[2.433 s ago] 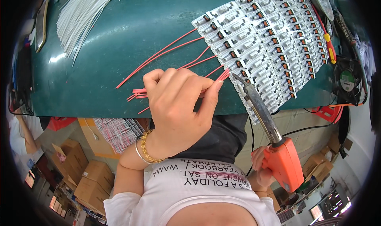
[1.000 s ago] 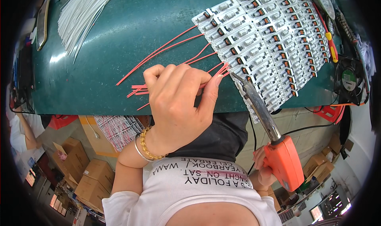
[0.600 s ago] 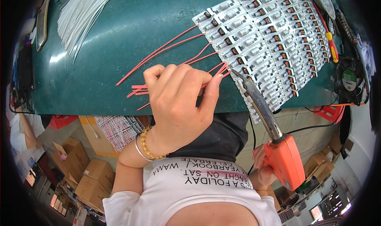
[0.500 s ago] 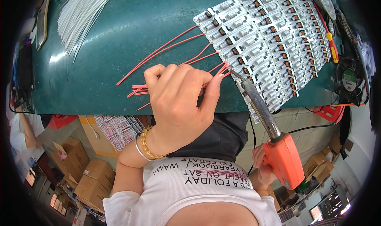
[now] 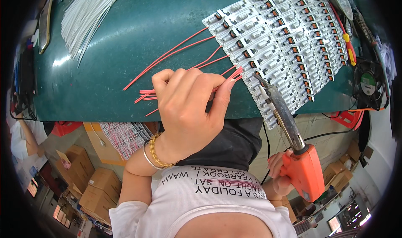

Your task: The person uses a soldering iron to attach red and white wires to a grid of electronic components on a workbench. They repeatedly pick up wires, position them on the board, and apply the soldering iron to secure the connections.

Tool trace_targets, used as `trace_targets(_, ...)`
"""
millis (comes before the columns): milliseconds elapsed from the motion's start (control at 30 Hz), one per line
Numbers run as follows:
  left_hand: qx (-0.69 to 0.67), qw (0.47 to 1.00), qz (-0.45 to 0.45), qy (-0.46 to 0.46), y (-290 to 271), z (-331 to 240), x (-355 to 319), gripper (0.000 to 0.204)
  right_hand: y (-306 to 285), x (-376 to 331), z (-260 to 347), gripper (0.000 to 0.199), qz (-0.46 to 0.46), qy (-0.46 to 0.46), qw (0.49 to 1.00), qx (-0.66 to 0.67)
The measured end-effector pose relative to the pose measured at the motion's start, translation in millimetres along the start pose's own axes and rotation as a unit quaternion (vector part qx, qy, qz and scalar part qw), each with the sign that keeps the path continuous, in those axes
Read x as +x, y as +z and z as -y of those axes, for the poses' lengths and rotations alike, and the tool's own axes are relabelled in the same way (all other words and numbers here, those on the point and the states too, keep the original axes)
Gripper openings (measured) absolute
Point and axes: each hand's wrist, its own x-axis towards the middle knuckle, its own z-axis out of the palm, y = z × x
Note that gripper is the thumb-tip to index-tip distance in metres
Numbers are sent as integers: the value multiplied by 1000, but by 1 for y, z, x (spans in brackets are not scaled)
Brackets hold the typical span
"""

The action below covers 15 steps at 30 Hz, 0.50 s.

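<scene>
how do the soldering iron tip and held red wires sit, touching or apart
Apart: the head view shows silver boards between the soldering iron tip and the ends of the red wires in the left hand.

Bright light leaves a glare streak [image 5: 62,61] on the green tabletop [image 5: 125,41], left of the left hand [image 5: 188,99]. Outward from the hand, fisheye distortion and dark vignetting increase

Over my remote feed I log white top [image 5: 178,200], short sleeves [image 5: 127,217], dark lettering [image 5: 234,191], reddish line across front; by the top's left edge, gold beaded bracelet [image 5: 152,149], slim silver bangle [image 5: 147,159]; past the top's hem, black bottoms [image 5: 234,144].
</scene>
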Motion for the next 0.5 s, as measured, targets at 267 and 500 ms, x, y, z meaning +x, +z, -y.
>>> trace_targets(267, -26, 999, 34, -10, -7, -4, -2, 13, -2, 3, 8, 67, 37, -12, 999, 33)
trace_targets(500, 0, 1000, 28, 15, -1, -6, -5, 15, -10, -15, -7, 64, -3, 24, 997, -76)
